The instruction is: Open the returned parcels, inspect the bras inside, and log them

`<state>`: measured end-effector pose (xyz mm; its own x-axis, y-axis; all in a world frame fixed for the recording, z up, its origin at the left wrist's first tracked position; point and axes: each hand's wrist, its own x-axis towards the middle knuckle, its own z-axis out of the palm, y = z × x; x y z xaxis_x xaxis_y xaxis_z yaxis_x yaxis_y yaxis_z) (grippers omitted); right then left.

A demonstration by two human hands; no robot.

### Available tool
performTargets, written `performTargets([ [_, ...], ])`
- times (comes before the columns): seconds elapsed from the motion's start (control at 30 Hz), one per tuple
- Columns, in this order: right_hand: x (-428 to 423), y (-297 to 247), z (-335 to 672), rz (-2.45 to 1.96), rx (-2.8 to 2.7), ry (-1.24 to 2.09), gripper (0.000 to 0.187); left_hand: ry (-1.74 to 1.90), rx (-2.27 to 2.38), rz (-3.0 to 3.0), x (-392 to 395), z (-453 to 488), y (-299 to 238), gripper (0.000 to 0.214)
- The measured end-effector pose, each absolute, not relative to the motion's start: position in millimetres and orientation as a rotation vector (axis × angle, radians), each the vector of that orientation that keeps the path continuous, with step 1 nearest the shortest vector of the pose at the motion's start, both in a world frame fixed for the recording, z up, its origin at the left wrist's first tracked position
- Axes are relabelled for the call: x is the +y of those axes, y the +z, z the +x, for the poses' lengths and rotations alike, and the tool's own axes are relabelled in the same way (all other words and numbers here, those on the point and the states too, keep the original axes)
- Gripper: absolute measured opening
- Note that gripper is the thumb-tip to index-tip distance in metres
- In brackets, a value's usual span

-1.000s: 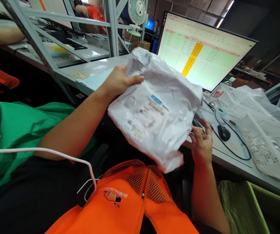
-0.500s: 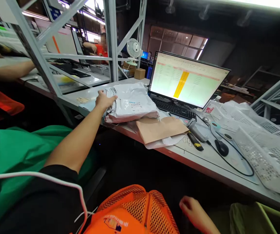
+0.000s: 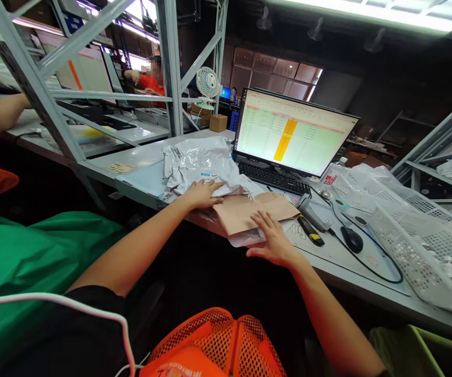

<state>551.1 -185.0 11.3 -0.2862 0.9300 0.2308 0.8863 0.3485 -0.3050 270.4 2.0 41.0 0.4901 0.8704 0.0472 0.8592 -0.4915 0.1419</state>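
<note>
Nearest my remote view is the orange vest (image 3: 210, 340); beyond it I have 2 hands out over the front of the bench (image 3: 143, 153). The right hand (image 3: 275, 238) is released, thumb out and fingers spread over the brown paper (image 3: 241, 212), a pose that suits steadying a loose sheet, though I can't tell whether it presses. The left hand (image 3: 202, 195) grips nothing either: its fingers lie extended across the near edge of the white parcel (image 3: 198, 162), probably because soft, crumpled plastic is easier to settle with a flat palm. That parcel lies left of the paper, on the bench in front of the monitor's left side. Just right of the paper sit the cutter (image 3: 311, 232) and the scanner (image 3: 312, 215), I judge for a quick reach by the right hand, with the mouse (image 3: 352, 239) further right. Behind the paper, the keyboard (image 3: 276, 179) fits below the monitor (image 3: 292, 136), leaving the front edge for handling; farther back stands the fan (image 3: 207, 82).
</note>
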Motion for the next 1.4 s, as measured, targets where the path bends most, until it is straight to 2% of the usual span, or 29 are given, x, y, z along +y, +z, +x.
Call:
performTargets([
  [0.03,-174.9,8.3,543.6,-1.693,-2.350,0.176,0.108,0.172,1.552,2.627,10.6,264.9,35.2,0.074],
  [0.07,-167.8,4.5,537.6,-1.777,-2.403,0.161,0.121,0.179,1.566,2.633,19.5,258.0,30.5,0.068],
  [0.1,-163.3,0.2,533.2,-1.827,-2.423,0.130,0.124,0.188,1.576,2.638,28.0,250.2,26.7,0.064],
  [0.23,-162.7,-12.2,532.7,-1.743,-2.421,0.030,0.097,0.219,1.640,2.652,50.7,221.7,16.4,0.058],
  [0.3,-165.0,-11.4,539.0,-1.679,-2.417,0.079,0.092,0.234,1.642,2.677,54.9,214.1,11.5,0.057],
  [0.4,-162.1,-0.4,548.2,-1.586,-2.342,0.167,0.074,0.267,1.618,2.728,54.9,215.2,4.4,0.057],
  [0.47,-154.1,10.4,550.1,-1.590,-2.282,0.099,0.056,0.262,1.609,2.748,52.1,222.6,1.7,0.058],
  [0.5,-148.4,15.5,549.0,-1.619,-2.276,0.040,0.054,0.254,1.601,2.755,50.3,227.1,1.3,0.058],
  [0.67,-116.9,25.7,526.4,-1.742,-2.536,-0.093,0.084,0.229,1.573,2.763,41.5,244.2,7.2,0.058],
  [0.87,-99.9,22.8,507.6,-1.693,-2.636,-0.078,0.072,0.289,1.485,2.802,35.9,248.8,6.9,0.059],
  [1.03,-97.5,15.7,504.7,-1.681,-2.597,-0.170,0.078,0.320,1.444,2.789,35.3,252.8,7.5,0.058],
  [1.17,-98.9,9.3,501.2,-1.686,-2.546,-0.251,0.068,0.354,1.405,2.773,29.4,254.4,14.6,0.054],
  [1.27,-98.6,7.4,498.9,-1.757,-2.511,-0.156,0.078,0.392,1.367,2.756,22.5,255.0,20.0,0.054],
  [1.4,-94.9,2.6,489.5,-1.814,-2.481,-0.027,0.125,0.451,1.323,2.679,14.9,258.3,25.3,0.054],
])
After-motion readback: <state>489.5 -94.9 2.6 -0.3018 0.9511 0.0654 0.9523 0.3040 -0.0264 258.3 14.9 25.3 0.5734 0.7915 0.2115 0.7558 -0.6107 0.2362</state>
